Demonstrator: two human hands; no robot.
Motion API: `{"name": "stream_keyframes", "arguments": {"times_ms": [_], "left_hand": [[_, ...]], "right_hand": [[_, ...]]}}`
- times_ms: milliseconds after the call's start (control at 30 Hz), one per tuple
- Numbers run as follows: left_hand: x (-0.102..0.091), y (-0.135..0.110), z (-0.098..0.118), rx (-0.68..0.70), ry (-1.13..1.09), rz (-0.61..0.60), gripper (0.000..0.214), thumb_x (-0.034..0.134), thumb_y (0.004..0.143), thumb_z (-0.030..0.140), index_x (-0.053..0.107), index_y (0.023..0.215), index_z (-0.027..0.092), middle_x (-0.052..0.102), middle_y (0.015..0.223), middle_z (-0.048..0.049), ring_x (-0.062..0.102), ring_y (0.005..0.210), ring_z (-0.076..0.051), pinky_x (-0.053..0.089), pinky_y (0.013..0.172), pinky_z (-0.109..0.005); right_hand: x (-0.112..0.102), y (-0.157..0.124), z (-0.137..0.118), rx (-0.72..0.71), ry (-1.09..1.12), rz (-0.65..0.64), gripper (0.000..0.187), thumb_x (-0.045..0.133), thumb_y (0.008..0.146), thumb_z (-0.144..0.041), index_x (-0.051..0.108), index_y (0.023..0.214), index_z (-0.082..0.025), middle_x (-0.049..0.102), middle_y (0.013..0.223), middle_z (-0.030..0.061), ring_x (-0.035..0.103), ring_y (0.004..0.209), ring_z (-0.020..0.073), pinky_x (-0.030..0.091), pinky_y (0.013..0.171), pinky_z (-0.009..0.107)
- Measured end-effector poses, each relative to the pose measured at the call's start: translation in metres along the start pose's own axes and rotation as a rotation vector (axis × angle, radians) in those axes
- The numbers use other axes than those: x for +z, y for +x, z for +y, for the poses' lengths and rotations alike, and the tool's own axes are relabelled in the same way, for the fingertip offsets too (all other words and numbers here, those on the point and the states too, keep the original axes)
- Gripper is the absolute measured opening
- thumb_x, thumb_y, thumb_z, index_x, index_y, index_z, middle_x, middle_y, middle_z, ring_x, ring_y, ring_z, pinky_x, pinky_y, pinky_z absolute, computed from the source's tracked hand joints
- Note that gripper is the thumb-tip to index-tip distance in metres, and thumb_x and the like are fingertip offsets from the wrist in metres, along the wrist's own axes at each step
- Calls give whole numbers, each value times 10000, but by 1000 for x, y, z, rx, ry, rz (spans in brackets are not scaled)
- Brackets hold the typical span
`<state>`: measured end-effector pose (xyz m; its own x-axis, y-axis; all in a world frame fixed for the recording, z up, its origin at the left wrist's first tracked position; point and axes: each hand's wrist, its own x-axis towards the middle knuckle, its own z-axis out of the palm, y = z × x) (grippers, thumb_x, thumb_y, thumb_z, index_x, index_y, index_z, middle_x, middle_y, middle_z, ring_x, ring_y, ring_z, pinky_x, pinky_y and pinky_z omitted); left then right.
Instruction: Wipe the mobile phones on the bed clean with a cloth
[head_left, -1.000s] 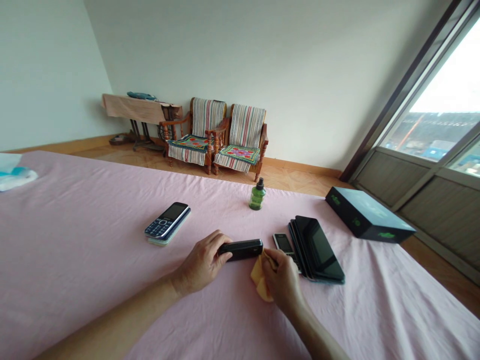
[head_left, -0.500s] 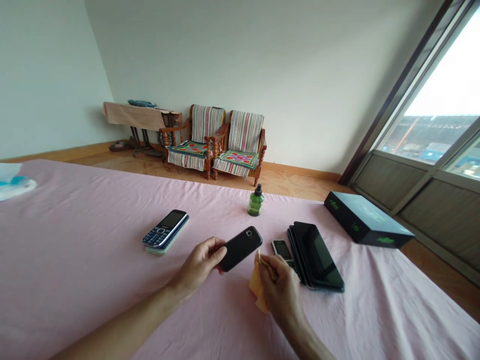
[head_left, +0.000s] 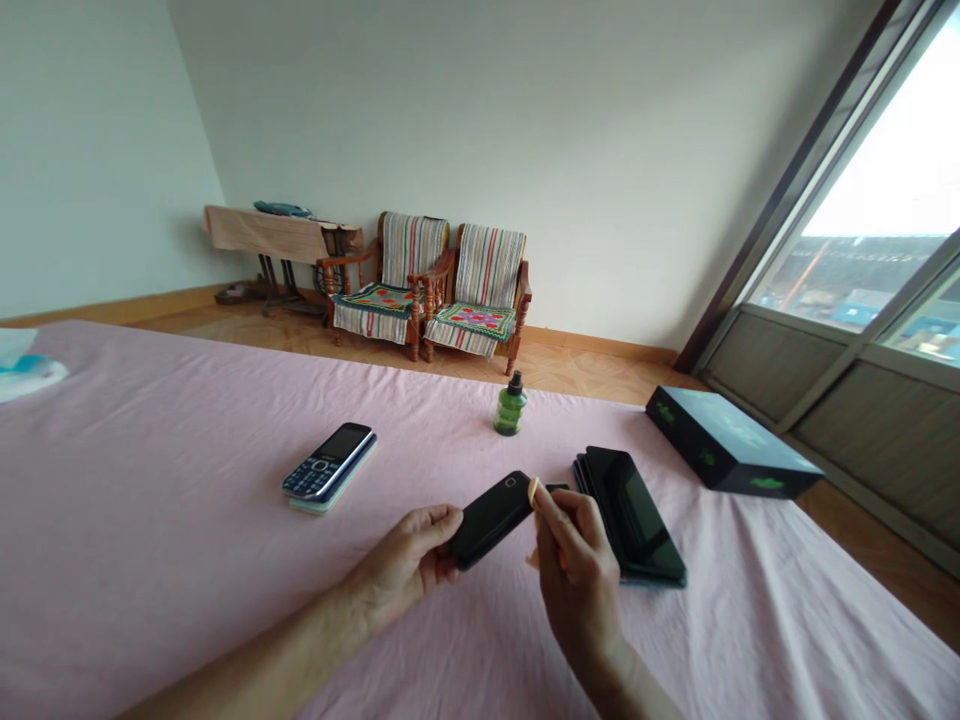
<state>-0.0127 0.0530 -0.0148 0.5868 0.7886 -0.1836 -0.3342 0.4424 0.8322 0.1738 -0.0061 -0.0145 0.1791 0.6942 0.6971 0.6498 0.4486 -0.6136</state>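
My left hand point(head_left: 420, 548) is closed on the lower end of a black mobile phone point(head_left: 491, 520), whose back with a small camera square faces up. My right hand point(head_left: 577, 560) pinches a yellow cloth point(head_left: 533, 492) against the phone's upper right corner; most of the cloth is hidden behind the fingers. Just beyond the right hand, a small keypad phone point(head_left: 557, 487) is mostly covered. Beside it lies a stack of dark devices with a black tablet point(head_left: 634, 515) on top. To the left, a blue keypad phone point(head_left: 330, 462) rests on another phone.
A green bottle point(head_left: 511, 405) with a black cap stands beyond the hands. At the right sits a black box point(head_left: 731, 440) with green marks. Everything lies on a pink sheet point(head_left: 187, 480). Two wooden chairs point(head_left: 476, 315) and a cloth-covered table point(head_left: 262, 232) are by the wall.
My right hand has risen and brought the cloth onto the phone's corner, covering more of the small keypad phone. The held phone has shifted slightly right and down.
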Motion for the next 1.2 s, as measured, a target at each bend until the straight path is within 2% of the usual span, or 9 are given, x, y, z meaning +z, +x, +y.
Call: {"name": "stream_keyframes", "arguments": {"times_ms": [200,367,433,533,600,700,800,967,1200], "left_hand": [[0,2,-1,13,33,11,393,762,737,464,650,824,97,582,695,-19,507,574,-83,377,495,-166],[-2,2,1,50,146,13,424,744,736,500,630,808,98,592,690,-25,516,583,-94,397,529,-190],[-3,1,2,62,224,25,425,750,729,492,626,810,94,606,696,-33,532,585,-106,410,533,-204],[-2,1,0,88,347,59,439,778,696,468,623,846,86,616,714,-34,531,550,-107,401,481,-202],[-2,0,-2,108,410,87,485,786,680,455,606,953,98,609,711,-14,519,510,-105,379,430,-196],[-4,0,-5,151,532,106,497,718,736,437,550,1089,131,581,723,11,522,498,-109,383,415,-199],[-7,0,-2,227,645,91,380,643,774,347,560,1086,147,584,863,-26,568,605,-122,440,501,-218],[-7,-3,8,392,755,20,384,577,667,101,614,1043,169,528,1081,-62,605,883,-173,501,786,-292],[5,-11,6,567,949,35,451,565,663,14,623,1063,215,464,1176,-76,559,1028,-205,526,817,-286]], "right_hand": [[11,-12,-9,-160,-61,-93,502,379,915,-28,493,1349,-255,517,992,88,577,872,170,556,710,288],[20,-21,-25,-221,10,-272,445,398,916,-45,530,1307,-210,553,930,83,580,828,166,535,702,265],[19,-20,-24,-170,16,-257,388,403,917,-67,592,1229,-200,558,890,72,584,772,155,520,657,246],[17,-16,-14,-17,27,-186,304,420,917,-107,668,1076,-183,567,859,62,591,686,130,487,570,207],[15,-13,-5,74,38,-163,264,452,906,-134,696,996,-182,576,842,54,595,654,119,471,540,192],[15,-11,3,153,34,-118,230,496,879,-156,719,929,-185,590,816,43,602,663,122,468,562,191],[16,-12,6,206,49,-120,232,494,877,-180,724,907,-183,591,803,39,597,665,125,462,574,199],[18,-12,10,263,65,-160,236,490,873,-204,720,925,-183,584,808,37,592,687,135,460,604,217],[16,-10,12,265,95,-126,224,508,874,-215,723,932,-192,586,804,33,593,710,139,468,620,215]]}}
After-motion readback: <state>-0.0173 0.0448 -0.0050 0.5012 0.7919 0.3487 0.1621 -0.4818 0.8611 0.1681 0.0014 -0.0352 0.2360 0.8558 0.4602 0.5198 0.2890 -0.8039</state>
